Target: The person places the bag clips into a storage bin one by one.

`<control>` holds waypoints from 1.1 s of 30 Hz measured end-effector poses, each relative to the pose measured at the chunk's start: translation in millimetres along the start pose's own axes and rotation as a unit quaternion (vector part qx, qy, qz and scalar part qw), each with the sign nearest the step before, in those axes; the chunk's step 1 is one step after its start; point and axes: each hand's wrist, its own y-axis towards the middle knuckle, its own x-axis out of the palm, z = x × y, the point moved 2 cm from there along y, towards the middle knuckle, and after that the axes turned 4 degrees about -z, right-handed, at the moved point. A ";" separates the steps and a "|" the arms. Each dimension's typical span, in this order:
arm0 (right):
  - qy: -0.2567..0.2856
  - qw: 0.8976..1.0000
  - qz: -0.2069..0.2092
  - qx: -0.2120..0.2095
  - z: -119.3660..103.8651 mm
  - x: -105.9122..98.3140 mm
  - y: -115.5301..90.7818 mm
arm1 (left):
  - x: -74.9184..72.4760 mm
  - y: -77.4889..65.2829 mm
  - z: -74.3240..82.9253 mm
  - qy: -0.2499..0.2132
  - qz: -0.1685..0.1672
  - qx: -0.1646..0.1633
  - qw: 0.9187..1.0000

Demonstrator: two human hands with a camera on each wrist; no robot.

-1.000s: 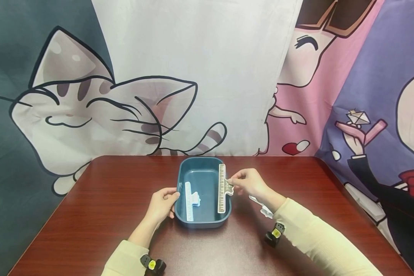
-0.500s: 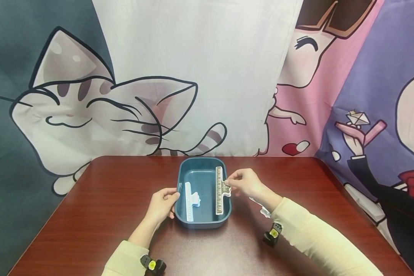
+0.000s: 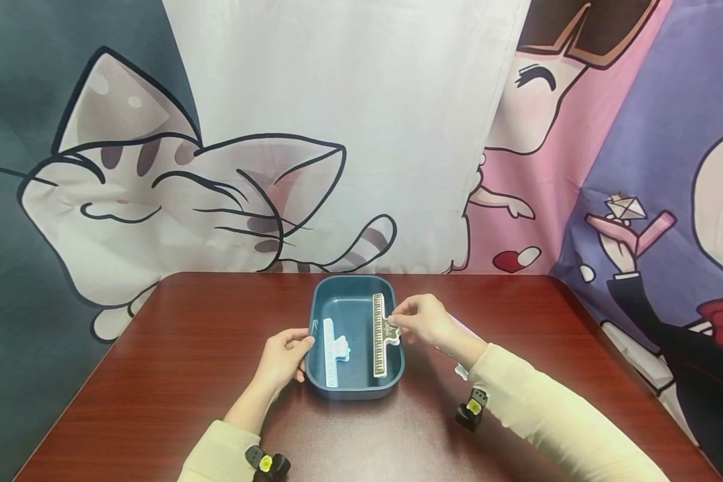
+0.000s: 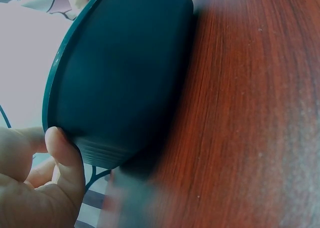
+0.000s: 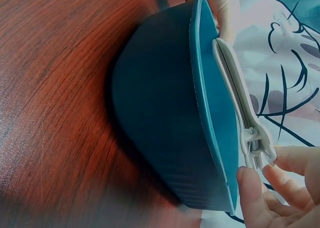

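My right hand (image 3: 423,320) pinches the handle end of a long bag clip (image 3: 379,335) printed with piano keys. In the right wrist view the clip (image 5: 237,82) stands slanted over the rim of a blue bin, thumb and finger on its two handle tabs beside the spring. The bin (image 3: 359,393) sits on the table. At the bin's left rim my left hand (image 3: 280,356) grips the edge, with the thumb at the lip in the left wrist view. Inside the bin, on its left side, lies a pale blue bag clip (image 3: 330,353).
Partly hidden under the right forearm, a white clip (image 3: 461,371) lies on the table right of the bin. The reddish-brown wooden table (image 3: 217,314) ends at a wall hanging (image 3: 349,201) printed with a cartoon cat and figures.
My right hand has carried the piano-key clip a little left and down, from the right rim further over the bin. The left hand stays at its place on the bin.
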 end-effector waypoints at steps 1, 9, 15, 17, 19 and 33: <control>-0.003 1.000 -0.001 0.001 -0.4 0.0 0.1 | 0.0 0.0 0.0 0.000 0.000 0.000 1.000; -0.022 1.000 -0.006 0.004 -2.5 3.2 1.8 | 0.5 0.1 0.0 0.000 -0.001 0.001 1.000; -0.034 0.999 -0.009 -0.006 -3.5 7.1 3.9 | 0.7 -0.2 -0.7 -0.004 -0.001 0.003 1.000; -0.036 0.999 -0.010 -0.010 -3.9 8.4 4.7 | 0.7 -0.3 -1.0 -0.005 -0.002 0.004 1.000; -0.040 0.999 -0.012 -0.011 -4.6 9.2 5.0 | 0.6 -0.3 -1.0 -0.005 -0.003 0.005 1.000; -0.072 0.997 -0.013 -0.020 -10.3 16.0 11.2 | -0.2 0.0 0.9 -0.003 -0.003 0.000 1.000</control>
